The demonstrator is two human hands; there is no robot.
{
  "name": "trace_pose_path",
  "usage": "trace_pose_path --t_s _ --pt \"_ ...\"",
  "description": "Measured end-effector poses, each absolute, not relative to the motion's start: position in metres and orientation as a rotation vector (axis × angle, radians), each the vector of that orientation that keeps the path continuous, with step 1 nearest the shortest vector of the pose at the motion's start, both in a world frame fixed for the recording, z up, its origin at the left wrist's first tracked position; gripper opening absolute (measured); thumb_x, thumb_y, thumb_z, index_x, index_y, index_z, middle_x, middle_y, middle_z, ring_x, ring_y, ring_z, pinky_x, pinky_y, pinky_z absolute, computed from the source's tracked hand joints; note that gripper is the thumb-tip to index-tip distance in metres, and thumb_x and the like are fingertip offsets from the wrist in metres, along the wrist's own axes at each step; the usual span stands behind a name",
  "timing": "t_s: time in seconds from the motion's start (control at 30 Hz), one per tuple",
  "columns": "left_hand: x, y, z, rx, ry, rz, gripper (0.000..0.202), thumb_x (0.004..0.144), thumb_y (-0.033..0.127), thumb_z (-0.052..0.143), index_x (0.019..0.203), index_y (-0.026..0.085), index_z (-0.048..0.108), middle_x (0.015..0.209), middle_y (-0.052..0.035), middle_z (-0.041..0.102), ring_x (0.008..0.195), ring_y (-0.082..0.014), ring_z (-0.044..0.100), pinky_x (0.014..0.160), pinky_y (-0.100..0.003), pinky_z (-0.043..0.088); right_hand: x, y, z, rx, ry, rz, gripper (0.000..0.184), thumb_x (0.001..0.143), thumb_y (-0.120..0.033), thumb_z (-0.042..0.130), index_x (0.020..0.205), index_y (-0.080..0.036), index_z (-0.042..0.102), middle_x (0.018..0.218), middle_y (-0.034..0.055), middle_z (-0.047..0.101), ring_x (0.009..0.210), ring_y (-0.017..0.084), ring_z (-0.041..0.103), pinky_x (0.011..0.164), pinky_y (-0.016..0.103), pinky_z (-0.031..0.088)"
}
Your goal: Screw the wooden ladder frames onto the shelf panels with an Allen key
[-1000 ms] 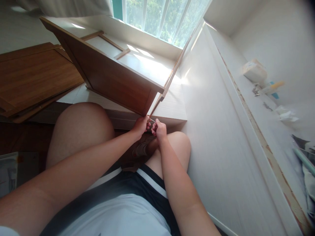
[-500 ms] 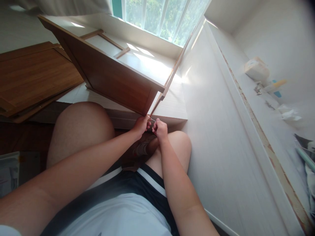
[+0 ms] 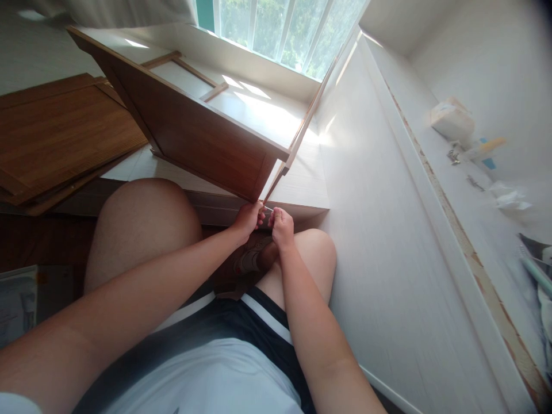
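A brown wooden panel (image 3: 190, 121) with a raised frame stands tilted on the pale ledge, meeting a narrow wooden piece (image 3: 297, 138) near its lower right corner. At that corner my left hand (image 3: 249, 222) is closed, fingers curled around the panel's bottom edge. Just to its right, my right hand (image 3: 282, 225) pinches a thin metal rod (image 3: 268, 209) that points at the joint between the two wooden parts. The rod's tip and the exact joint are hidden by my left fingers.
More brown panels (image 3: 64, 132) lie stacked at the left. A wooden frame (image 3: 194, 75) rests on the pale window ledge (image 3: 302, 192). A white board wall (image 3: 383, 218) rises close at my right, with small items on the surface beyond. A box (image 3: 34, 299) sits at lower left.
The fingers of my right hand have turned slightly and shifted a little on the thin metal rod. My left hand and the panel stay in place.
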State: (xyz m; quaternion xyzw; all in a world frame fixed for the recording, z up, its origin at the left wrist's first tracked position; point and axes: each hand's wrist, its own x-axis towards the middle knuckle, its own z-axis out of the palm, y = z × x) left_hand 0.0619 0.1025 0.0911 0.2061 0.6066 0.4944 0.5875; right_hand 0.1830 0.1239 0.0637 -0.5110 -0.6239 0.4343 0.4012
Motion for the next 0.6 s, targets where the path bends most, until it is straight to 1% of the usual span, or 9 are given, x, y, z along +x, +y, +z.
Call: trace_pose_path --t_s 0.13,0.33,0.47,0.6 --pt "0.061 0.1022 0.0898 0.48 1.415 1.147 0.028 0.082 0.039 0.05 0.08 0.016 0.064 0.066 0.0002 0.056 0.05 -0.0087 0.049 0.043 -0.02 0.033 0.1802 0.1234 0.0623 -1.307 -1.441 1.298 0.052 0.095 -0.053 0.04 0.056 -0.019 0.05 0.045 -0.0017 0.051 0.042 0.011 0.044 0.047 0.024 0.035" --pt "0.0608 0.1027 0.0841 0.491 1.407 1.155 0.029 0.081 0.042 0.051 0.08 0.016 0.064 0.066 0.0001 0.056 0.05 -0.0089 0.049 0.043 -0.02 0.034 0.176 0.1245 0.0688 -1.301 -1.187 1.589 0.052 0.091 -0.049 0.045 0.049 -0.019 0.047 0.035 -0.0001 0.048 0.028 0.008 0.034 0.032 0.023 0.022" --pt "0.0614 0.1028 0.0839 0.496 1.41 1.157 0.029 0.082 0.041 0.051 0.08 0.016 0.065 0.065 0.0003 0.057 0.05 -0.0089 0.049 0.043 -0.021 0.034 0.1763 0.1282 0.0716 -1.324 -1.112 1.651 0.05 0.089 -0.046 0.048 0.047 -0.019 0.047 0.032 0.0003 0.046 0.024 0.008 0.032 0.029 0.022 0.017" --pt "0.0619 0.1026 0.0858 0.5 1.42 1.159 0.028 0.082 0.04 0.051 0.079 0.016 0.065 0.064 0.0007 0.057 0.049 -0.0087 0.049 0.043 -0.021 0.034 0.1789 0.1314 0.0721 -1.358 -1.122 1.631 0.049 0.088 -0.044 0.049 0.046 -0.019 0.047 0.031 0.0003 0.045 0.023 0.008 0.032 0.028 0.022 0.017"
